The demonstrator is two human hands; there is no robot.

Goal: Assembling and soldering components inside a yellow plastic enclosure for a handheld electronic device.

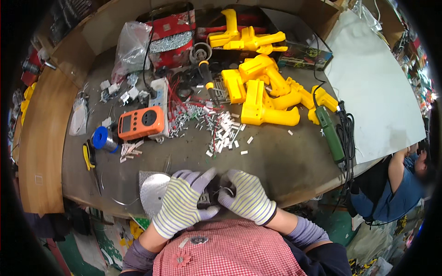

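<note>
At the table's near edge, my left hand (179, 200), in a striped glove, curls around a small dark part with pale metal slots (204, 198). Fingers and thumb hide much of that part. My right hand (247, 197), gloved alike, closes at the part's right side with its fingertips pinched together. A thin pale loop, perhaps wire, shows by those fingertips; what they grip is mostly hidden. Beside and partly under my left hand lies a silvery round sheet with bubble wrap (153, 191).
Yellow tool housings (264, 103) are piled at the back right. Small white pieces (225, 131) and screws lie mid-table. An orange multimeter (142, 123), blue solder spool (104, 139) and yellow-handled pliers (89, 156) sit left. A green corded tool (330, 133) lies right; a person (391, 184) is beyond.
</note>
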